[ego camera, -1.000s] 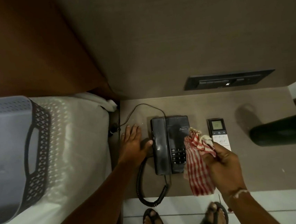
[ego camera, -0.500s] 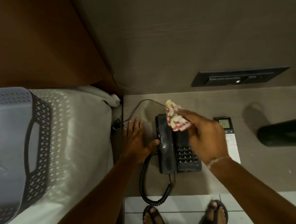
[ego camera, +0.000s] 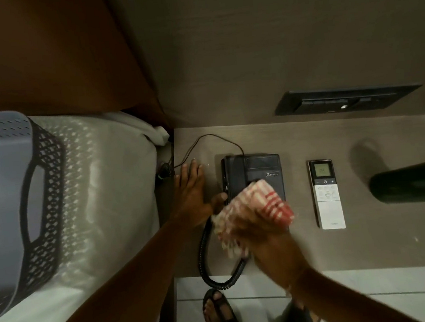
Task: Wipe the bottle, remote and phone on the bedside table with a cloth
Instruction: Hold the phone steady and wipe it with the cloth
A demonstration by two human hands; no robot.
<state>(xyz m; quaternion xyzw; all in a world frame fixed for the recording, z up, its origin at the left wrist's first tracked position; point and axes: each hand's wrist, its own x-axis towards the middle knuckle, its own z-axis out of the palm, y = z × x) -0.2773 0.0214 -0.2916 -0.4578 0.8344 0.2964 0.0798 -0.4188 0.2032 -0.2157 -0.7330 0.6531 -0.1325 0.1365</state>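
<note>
Bottom of frame: sandalled feet (ego camera: 221,313) on pale floor tiles. Just above, coiled cord (ego camera: 208,265) looping off the bench (ego camera: 370,244) edge. Centre: right hand (ego camera: 268,241), blurred, closed around red-checked cloth (ego camera: 260,208), pressed over the lower half of the black phone (ego camera: 253,175) and hiding the keypad. Left of it: left hand (ego camera: 192,191) flat and open on the bench, gripping nothing, thumb touching the handset edge. Right of the phone, apart: white remote (ego camera: 326,194), face up. Right edge: dark bottle (ego camera: 413,183), partly cut off. Left: basket (ego camera: 16,205) on the bed (ego camera: 100,197). Upper right: wall panel (ego camera: 345,98). Against half a second ago: cloth down from the phone's top end to its lower half, remote uncovered.
</note>
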